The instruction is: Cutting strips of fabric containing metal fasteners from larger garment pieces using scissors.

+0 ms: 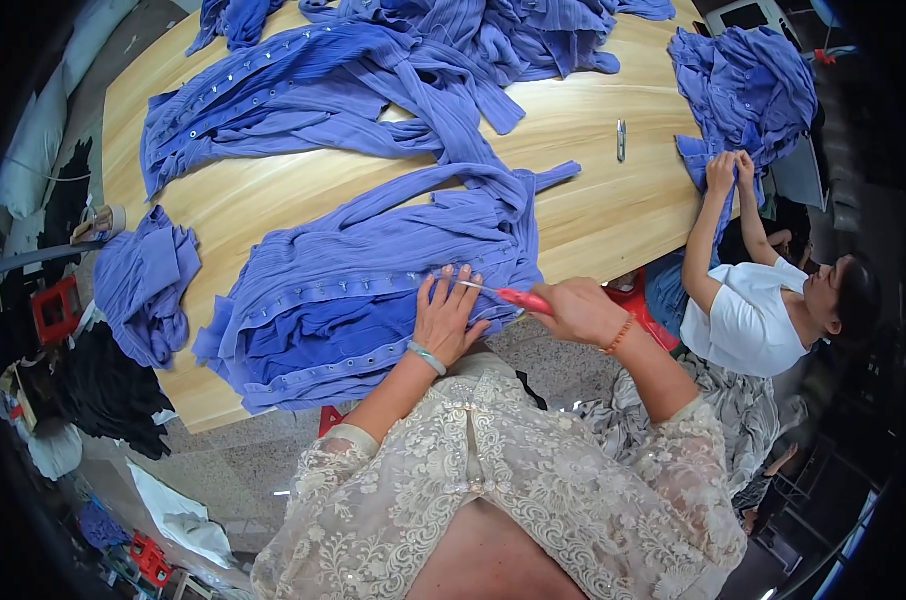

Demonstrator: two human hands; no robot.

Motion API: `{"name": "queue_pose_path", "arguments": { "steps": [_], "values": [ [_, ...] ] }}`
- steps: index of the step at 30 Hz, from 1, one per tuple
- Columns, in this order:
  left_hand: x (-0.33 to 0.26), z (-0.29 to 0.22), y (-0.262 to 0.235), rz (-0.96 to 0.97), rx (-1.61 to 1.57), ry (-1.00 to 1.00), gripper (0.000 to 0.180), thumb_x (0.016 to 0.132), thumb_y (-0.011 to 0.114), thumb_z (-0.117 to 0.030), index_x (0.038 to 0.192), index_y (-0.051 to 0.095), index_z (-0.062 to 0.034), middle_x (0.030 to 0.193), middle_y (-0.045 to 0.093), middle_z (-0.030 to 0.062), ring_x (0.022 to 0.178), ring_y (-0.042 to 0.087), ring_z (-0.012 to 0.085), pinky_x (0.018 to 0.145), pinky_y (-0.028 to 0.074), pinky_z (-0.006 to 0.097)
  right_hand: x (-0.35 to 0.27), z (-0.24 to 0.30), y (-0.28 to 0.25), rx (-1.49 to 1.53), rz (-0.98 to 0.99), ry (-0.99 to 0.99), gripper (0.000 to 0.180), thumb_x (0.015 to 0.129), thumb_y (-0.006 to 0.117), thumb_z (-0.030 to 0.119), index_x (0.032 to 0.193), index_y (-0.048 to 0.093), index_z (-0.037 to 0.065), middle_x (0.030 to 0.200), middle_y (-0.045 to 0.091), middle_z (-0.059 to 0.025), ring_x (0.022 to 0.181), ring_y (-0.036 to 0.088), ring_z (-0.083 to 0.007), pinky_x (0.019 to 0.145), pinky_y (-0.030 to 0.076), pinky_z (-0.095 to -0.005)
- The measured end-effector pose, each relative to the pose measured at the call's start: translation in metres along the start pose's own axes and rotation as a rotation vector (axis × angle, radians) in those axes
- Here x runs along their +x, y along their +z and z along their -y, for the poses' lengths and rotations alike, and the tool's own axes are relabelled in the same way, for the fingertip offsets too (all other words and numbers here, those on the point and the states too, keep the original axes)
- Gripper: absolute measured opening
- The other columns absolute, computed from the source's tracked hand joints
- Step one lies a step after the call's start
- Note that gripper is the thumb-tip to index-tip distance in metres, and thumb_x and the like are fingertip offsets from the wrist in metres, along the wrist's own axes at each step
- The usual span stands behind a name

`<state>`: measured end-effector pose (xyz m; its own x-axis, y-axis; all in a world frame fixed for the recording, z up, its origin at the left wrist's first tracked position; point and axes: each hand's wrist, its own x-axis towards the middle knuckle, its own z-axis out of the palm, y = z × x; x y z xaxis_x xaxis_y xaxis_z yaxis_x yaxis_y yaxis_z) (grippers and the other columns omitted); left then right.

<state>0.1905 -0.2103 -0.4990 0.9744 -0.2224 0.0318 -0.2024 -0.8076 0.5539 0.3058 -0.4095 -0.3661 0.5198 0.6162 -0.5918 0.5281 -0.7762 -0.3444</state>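
A blue-violet ribbed shirt (363,240) lies spread on the table in front of me, its front open. Small metal fasteners run in a row along its upper front edge, with another row along the lower edge. My left hand (448,315) rests on the shirt, palm down with fingers spread, beside the upper row. In my right hand (578,312) is a red-handled tool (523,299) with a thin metal shaft. The shaft points left, and its tip is at the fingers of my left hand; the exact contact is too small to tell.
More blue shirts (273,110) cover the far side of the wooden table (583,120). A bunched shirt (148,285) hangs over the left edge. Small thread snips (621,141) lie to the right. At the right edge, a co-worker (748,310) holds part of another blue garment (748,90).
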Motion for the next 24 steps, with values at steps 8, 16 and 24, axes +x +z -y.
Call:
{"name": "queue_pose_path", "arguments": {
  "steps": [8,16,24],
  "values": [
    [-0.003,0.002,0.004,-0.003,-0.003,0.017,0.074,0.083,0.066,-0.047,0.144,0.043,-0.0121,0.149,0.039,0.0136,0.138,0.034,0.0342,0.112,0.02,0.053,0.038,0.033,0.015,0.097,-0.056,-0.164,0.025,0.085,0.065,0.027,0.102,0.059,0.01,0.078,0.066,-0.0178,0.075,0.065,-0.0391,0.066,0.05,-0.0488],
    [0.047,-0.028,-0.01,-0.016,-0.15,0.128,0.069,0.08,0.071,-0.038,0.137,0.048,-0.0061,0.142,0.047,0.0175,0.132,0.041,0.036,0.11,0.027,0.049,-0.031,-0.029,0.016,0.167,-0.256,0.07,0.023,0.089,0.064,0.027,0.102,0.061,0.009,0.083,0.065,-0.0174,0.08,0.065,-0.0369,0.068,0.05,-0.0461],
    [0.048,-0.023,0.028,0.102,0.0,0.166,0.065,0.084,0.066,-0.043,0.135,0.05,-0.0069,0.142,0.046,0.0175,0.136,0.038,0.0348,0.113,0.023,0.05,-0.065,-0.052,0.01,0.079,-0.116,0.247,0.023,0.087,0.064,0.027,0.1,0.061,0.008,0.078,0.066,-0.0189,0.075,0.065,-0.0385,0.066,0.05,-0.0491]
  ]
}}
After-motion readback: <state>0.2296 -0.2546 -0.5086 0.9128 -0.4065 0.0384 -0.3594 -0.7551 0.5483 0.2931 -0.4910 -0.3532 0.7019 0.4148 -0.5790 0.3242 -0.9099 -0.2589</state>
